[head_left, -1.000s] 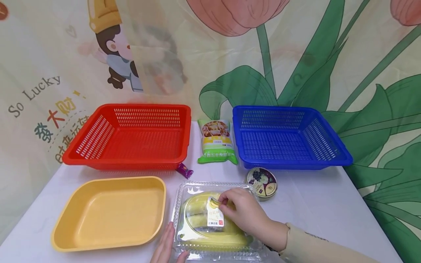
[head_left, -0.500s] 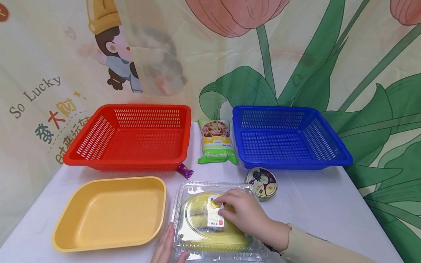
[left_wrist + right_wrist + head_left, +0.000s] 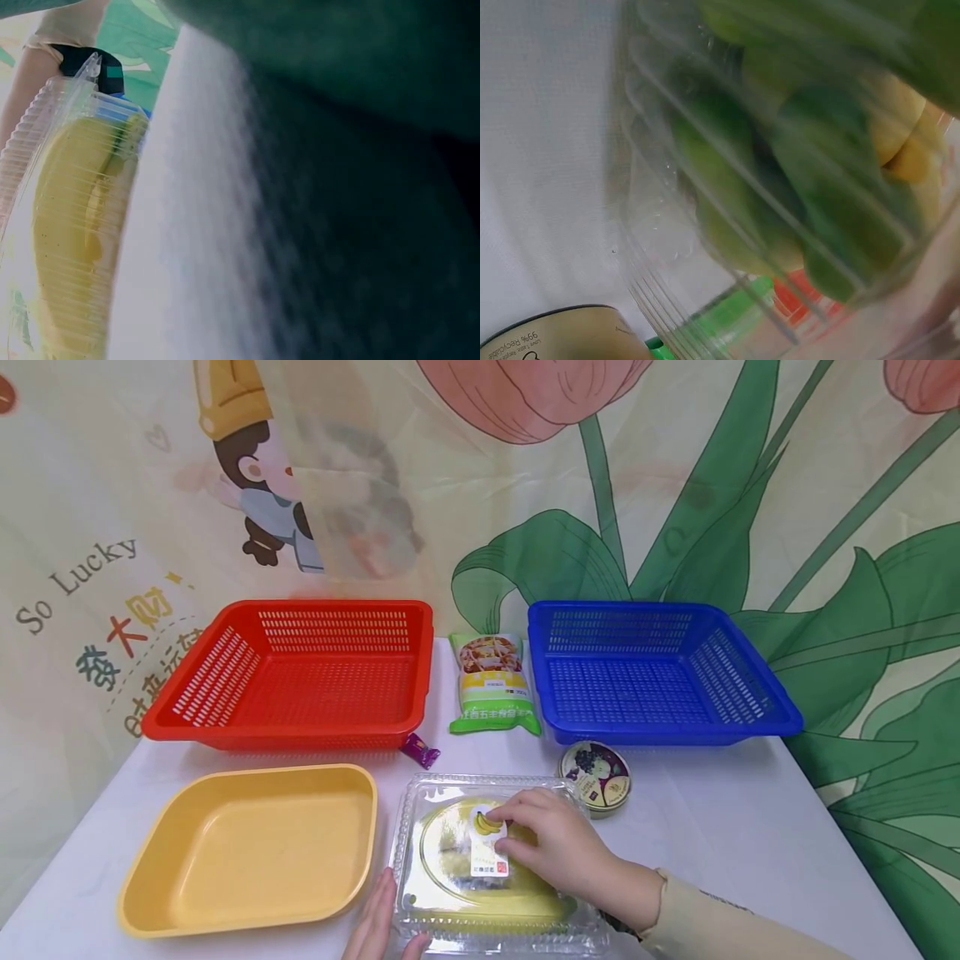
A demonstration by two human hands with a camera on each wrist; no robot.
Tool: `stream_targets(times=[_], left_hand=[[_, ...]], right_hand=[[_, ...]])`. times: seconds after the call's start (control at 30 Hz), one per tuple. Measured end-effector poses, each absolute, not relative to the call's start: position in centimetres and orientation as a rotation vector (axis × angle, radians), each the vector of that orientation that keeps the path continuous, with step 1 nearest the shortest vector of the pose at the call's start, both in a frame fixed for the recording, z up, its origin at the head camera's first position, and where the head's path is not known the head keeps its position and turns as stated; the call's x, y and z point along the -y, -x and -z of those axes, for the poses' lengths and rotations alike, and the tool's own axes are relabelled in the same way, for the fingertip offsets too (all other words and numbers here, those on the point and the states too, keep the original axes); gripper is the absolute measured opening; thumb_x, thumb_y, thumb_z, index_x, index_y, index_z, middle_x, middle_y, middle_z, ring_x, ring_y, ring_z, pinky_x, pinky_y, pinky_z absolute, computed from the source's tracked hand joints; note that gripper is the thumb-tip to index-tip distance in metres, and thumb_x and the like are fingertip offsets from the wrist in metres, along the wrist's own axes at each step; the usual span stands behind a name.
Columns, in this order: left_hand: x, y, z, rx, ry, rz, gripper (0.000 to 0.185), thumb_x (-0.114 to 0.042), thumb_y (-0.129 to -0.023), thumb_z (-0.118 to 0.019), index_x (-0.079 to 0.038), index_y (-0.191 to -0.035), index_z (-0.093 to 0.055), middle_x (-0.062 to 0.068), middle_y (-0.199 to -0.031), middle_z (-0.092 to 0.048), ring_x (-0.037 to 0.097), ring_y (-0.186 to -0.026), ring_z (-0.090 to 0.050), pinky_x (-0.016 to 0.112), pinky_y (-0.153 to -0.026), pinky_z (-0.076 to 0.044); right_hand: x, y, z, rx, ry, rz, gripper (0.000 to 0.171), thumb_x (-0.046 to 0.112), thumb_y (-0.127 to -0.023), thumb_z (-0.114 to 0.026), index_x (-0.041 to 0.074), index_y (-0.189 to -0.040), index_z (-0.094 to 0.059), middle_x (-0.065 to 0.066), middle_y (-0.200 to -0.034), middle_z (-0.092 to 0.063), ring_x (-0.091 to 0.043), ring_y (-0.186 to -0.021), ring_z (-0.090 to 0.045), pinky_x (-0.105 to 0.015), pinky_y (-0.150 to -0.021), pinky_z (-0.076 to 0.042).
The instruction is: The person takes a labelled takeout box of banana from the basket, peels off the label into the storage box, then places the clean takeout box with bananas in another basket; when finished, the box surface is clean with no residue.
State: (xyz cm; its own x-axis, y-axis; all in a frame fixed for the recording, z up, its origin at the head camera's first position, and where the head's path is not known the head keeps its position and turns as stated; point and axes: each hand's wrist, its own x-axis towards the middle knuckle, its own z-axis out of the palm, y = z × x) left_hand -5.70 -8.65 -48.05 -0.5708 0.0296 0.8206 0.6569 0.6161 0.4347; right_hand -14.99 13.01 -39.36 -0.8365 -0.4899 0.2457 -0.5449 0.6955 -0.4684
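Observation:
A clear plastic clamshell box point(image 3: 420, 906) lies at the table's front, with yellow bananas point(image 3: 64, 217) inside it. Their green ends point(image 3: 832, 187) show through the wall in the right wrist view. A white label point(image 3: 487, 858) printed with bananas is on the lid. My right hand point(image 3: 558, 843) lies over the lid, its index finger and thumb touching the label a little apart from each other. At the box's left side, my left hand point(image 3: 372, 920) rests with its fingers straight; the frame's lower edge cuts it off.
A yellow tub point(image 3: 262, 843) stands left of the box. Behind are a red basket point(image 3: 315, 727), a green food packet point(image 3: 491, 685) and a blue basket point(image 3: 645, 728). A purple wrapped sweet point(image 3: 420, 751) and a round tin point(image 3: 596, 777) lie nearer.
The right index finger has stretched slightly left over the label, and the thumb and index finger are further apart. The left hand and the box stay about where they were.

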Motion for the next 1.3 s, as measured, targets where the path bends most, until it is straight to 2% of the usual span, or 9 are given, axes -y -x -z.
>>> stream_targets(times=[0.3,0.5,0.73,1.1,1.3], left_hand=[[8.7,5.7,48.3,2.034,0.514,0.957,0.062,-0.034,-0.091,-0.052,0.022,-0.117,-0.046,0.013,-0.14,-0.04,0.014,-0.133,-0.034,0.016,-0.108,-0.026],[8.7,5.7,48.1,1.982,0.551,0.973,0.06,-0.031,-0.09,-0.053,0.023,-0.116,-0.045,0.018,-0.138,-0.042,0.016,-0.133,-0.034,0.018,-0.109,-0.027],[8.7,5.3,48.1,2.015,0.499,0.964,0.061,-0.034,-0.09,-0.053,0.021,-0.116,-0.047,0.012,-0.139,-0.041,0.014,-0.133,-0.035,0.016,-0.108,-0.027],[9.0,5.3,48.2,2.027,0.467,0.948,0.062,-0.038,-0.088,-0.055,0.018,-0.115,-0.051,0.008,-0.137,-0.043,0.011,-0.131,-0.037,0.015,-0.107,-0.028],[9.1,5.3,47.6,2.085,0.478,0.957,0.061,-0.039,-0.089,-0.052,0.015,-0.117,-0.051,0.009,-0.139,-0.042,0.007,-0.132,-0.033,0.012,-0.107,-0.026]], right_hand=[[-13.2,15.0,39.2,2.692,-0.926,-0.933,0.025,0.022,-0.074,-0.072,0.019,-0.099,-0.07,0.011,-0.092,-0.063,-0.006,-0.09,-0.056,-0.027,-0.082,-0.048],[-13.4,14.9,39.2,2.641,-0.962,-0.991,0.028,0.02,-0.073,-0.073,0.017,-0.1,-0.069,0.009,-0.093,-0.063,-0.008,-0.09,-0.056,-0.027,-0.082,-0.049],[-14.4,14.5,38.5,2.629,-0.931,-1.123,0.032,0.016,-0.074,-0.072,0.014,-0.105,-0.066,0.005,-0.099,-0.063,-0.009,-0.09,-0.054,-0.025,-0.078,-0.05],[-13.9,14.7,36.4,2.503,-0.998,-1.238,0.033,0.012,-0.073,-0.073,0.009,-0.104,-0.066,0.001,-0.096,-0.066,-0.011,-0.084,-0.058,-0.024,-0.074,-0.051],[-12.4,15.0,34.5,2.547,-0.987,-1.301,0.031,0.014,-0.076,-0.072,0.014,-0.106,-0.067,0.004,-0.097,-0.065,-0.012,-0.085,-0.056,-0.024,-0.074,-0.049]])
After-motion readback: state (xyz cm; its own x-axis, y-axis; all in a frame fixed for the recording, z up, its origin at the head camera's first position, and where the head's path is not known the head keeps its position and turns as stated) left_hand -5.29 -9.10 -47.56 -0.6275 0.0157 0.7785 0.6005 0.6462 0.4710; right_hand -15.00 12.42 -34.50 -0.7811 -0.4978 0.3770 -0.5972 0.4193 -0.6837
